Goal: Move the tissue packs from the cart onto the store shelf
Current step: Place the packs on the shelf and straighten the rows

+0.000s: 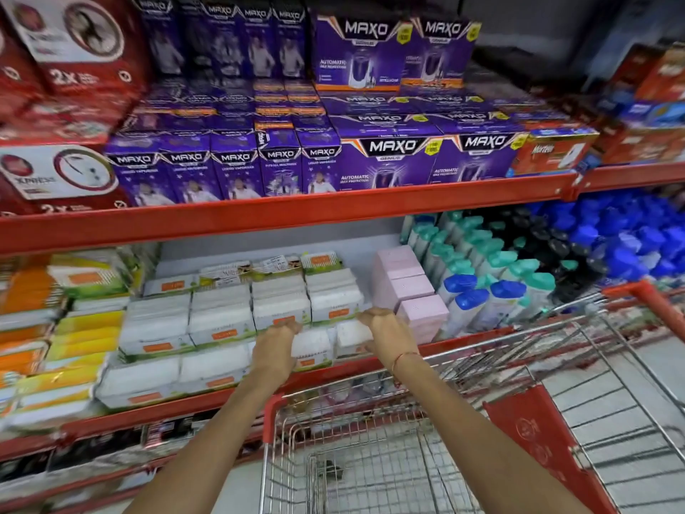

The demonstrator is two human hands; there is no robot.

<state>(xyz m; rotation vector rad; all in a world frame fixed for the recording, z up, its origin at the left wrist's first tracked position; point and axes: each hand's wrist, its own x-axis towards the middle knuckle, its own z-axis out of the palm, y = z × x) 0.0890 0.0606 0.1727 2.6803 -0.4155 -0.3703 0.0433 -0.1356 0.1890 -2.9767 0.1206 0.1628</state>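
Placing step, by the look of it. Left hand (276, 337) and right hand (385, 333) reaching over the cart (370, 458) to the store shelf (222, 398), pressed against either side of white tissue packs (333, 341) near the shelf's front edge, just left of the pink boxes (407, 291). Fingers hidden, so true grip impossible to tell. Cart basket seemingly empty, though blurred. Next, probably: nudge packs flush with neighbouring stacks, then let go.

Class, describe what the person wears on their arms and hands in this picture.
Both forearms are bare, with no sleeves in view and no gloves. The right hand has a thin reddish thread around its wrist. The left hand shows no band, watch or ring that can be made out.
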